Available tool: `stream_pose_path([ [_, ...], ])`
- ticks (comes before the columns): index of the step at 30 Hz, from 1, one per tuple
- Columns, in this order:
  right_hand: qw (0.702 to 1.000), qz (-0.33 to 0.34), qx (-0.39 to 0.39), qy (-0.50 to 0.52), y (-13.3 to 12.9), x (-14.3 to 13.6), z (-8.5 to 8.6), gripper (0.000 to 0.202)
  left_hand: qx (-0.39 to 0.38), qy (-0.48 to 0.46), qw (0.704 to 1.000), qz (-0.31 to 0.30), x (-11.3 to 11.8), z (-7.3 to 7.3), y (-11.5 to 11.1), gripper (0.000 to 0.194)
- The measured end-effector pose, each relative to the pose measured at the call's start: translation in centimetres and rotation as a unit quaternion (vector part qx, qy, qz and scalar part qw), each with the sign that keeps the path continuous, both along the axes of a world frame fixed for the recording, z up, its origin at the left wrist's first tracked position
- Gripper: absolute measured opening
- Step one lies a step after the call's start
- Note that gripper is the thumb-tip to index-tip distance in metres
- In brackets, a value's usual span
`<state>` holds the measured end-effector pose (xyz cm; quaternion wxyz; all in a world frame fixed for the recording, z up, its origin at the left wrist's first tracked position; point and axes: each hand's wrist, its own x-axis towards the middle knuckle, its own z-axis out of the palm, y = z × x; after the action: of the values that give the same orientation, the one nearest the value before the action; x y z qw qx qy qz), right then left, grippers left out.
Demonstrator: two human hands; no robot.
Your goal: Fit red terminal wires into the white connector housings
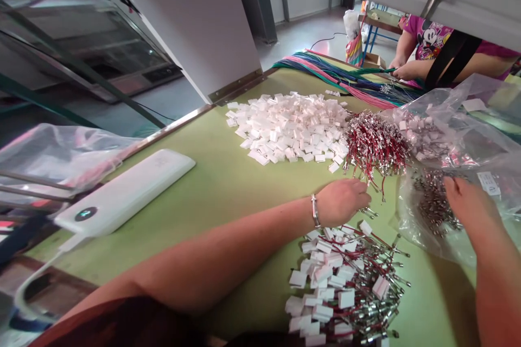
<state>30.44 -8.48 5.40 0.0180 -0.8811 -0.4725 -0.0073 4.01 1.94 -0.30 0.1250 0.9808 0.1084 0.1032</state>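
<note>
My left hand (344,201), with a bracelet at its wrist, is closed just in front of a heap of short red wires with metal terminals (376,143). Small metal ends (369,211) show beneath its fingertips; whether they are gripped or lie on the table is unclear. On the right, my right hand (474,209) reaches over a clear plastic bag (411,227) with dark metal terminals (435,200) in it. Its fingers are bent together, and what they pinch is hidden. Nearest me lies a pile of red wires fitted with white connector housings (345,298).
Loose white connector housings (288,124) form a wide heap at the back of the green table (203,200). A white power bank (130,190) with a cable lies left. Behind are bundled coloured wires (325,73) and another person's hands (401,68). A metal bar crosses overhead.
</note>
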Motion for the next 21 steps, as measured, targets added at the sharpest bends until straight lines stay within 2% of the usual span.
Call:
stream_pose_path([
  [2, 0.991, -0.097, -0.066, -0.069, -0.4, 2.8, 0.0, 0.049, -0.015, -0.003, 1.0, 0.001, -0.1, -0.1, 0.1, 0.022],
  [4, 0.984, -0.132, -0.099, -0.074, -0.6, 4.4, -0.5, 0.055, -0.036, -0.005, 0.999, 0.011, -0.2, -0.2, 0.1, 0.026],
  [7, 0.985, -0.13, -0.106, -0.044, -0.4, 4.5, -1.6, 0.059, -0.062, -0.021, 0.997, 0.027, -0.2, -0.4, 0.2, 0.031],
  [13, 0.992, -0.087, -0.012, -0.086, 0.1, 3.4, -4.0, 0.049, -0.07, -0.049, 0.996, 0.027, -0.2, -1.0, 0.4, 0.03],
  [18, 0.994, -0.075, -0.027, -0.073, -0.1, 3.5, -4.4, 0.046, -0.101, -0.063, 0.993, 0.019, -0.2, -1.0, 0.6, 0.029],
  [21, 0.995, -0.075, -0.01, -0.068, 0.2, 3.3, -4.4, 0.046, -0.112, -0.074, 0.99, 0.033, -0.2, -1.0, 0.7, 0.027],
])
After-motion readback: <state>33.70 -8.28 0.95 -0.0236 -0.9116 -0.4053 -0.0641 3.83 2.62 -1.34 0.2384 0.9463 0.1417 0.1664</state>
